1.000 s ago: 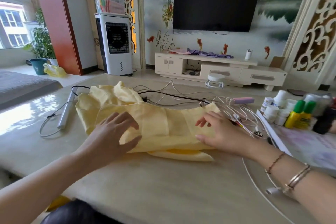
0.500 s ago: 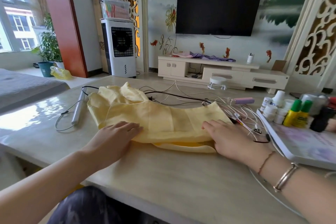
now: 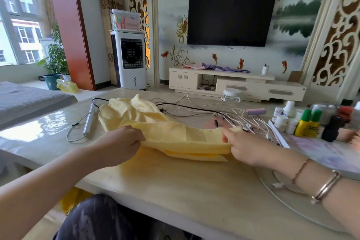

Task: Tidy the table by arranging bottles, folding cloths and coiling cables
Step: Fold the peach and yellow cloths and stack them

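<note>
A pale yellow cloth (image 3: 175, 134) lies partly folded across the middle of the beige table (image 3: 185, 187). My left hand (image 3: 120, 144) pinches its near edge on the left, and my right hand (image 3: 245, 146) pinches the same edge on the right, lifting it slightly off the table. Behind the cloth lies a tangle of white and black cables (image 3: 224, 115) with a lilac power bank (image 3: 255, 112). Several bottles and small white jars (image 3: 307, 122), two of them yellow with green caps, stand at the right.
A silver stick-shaped device with a thin grey cord (image 3: 88, 121) lies left of the cloth. A white tray or board (image 3: 331, 154) holds the bottles at the right. A round glass turntable rim (image 3: 292, 206) curves under my right forearm.
Both hands went from lying flat on the cloth to gripping its near edge and raising it. The head tilted up, so more of the wall shows.
</note>
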`<state>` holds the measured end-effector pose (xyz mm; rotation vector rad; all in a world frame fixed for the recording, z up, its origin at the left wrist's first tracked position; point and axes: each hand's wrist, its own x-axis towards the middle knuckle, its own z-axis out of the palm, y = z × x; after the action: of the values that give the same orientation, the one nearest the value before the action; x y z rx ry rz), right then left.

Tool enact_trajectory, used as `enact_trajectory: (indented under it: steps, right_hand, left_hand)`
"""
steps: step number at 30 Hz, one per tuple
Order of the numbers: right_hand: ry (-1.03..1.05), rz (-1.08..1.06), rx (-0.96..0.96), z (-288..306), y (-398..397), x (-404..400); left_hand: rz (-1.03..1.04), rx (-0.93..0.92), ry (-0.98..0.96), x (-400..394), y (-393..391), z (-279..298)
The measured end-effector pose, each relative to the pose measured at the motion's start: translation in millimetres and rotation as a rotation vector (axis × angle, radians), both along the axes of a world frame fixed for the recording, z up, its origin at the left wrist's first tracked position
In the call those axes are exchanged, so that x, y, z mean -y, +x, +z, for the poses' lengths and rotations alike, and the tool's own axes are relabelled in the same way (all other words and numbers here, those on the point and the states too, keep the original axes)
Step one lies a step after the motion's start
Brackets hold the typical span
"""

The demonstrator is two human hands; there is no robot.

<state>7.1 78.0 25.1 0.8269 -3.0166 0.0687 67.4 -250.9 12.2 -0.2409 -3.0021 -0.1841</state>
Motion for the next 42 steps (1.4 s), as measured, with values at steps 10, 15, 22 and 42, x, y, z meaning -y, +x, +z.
enact_trajectory:
  steps: [10, 15, 22, 42]
  right_hand:
    - [-0.035, -0.131, 0.140, -10.1, -25.5, 3.8]
    - [0.055, -0.231, -0.098, -20.9, -46.3, 21.4]
    - [0.186, -0.293, -0.305, -39.6, -73.9, 34.9]
    - [-0.135, -0.381, -0.278, -46.4, -75.8, -5.3]
  left_hand:
    - [0.160, 0.161, 0.138, 5.2, -16.6, -2.4]
    - [0.271, 0.016, 0.058, 8.0, -42.2, -11.4]
    - [0.445, -0.077, 0.106, 10.5, -63.2, -24.8]
    - [-0.146, -0.073, 0.321, -107.3, -90.7, -45.4]
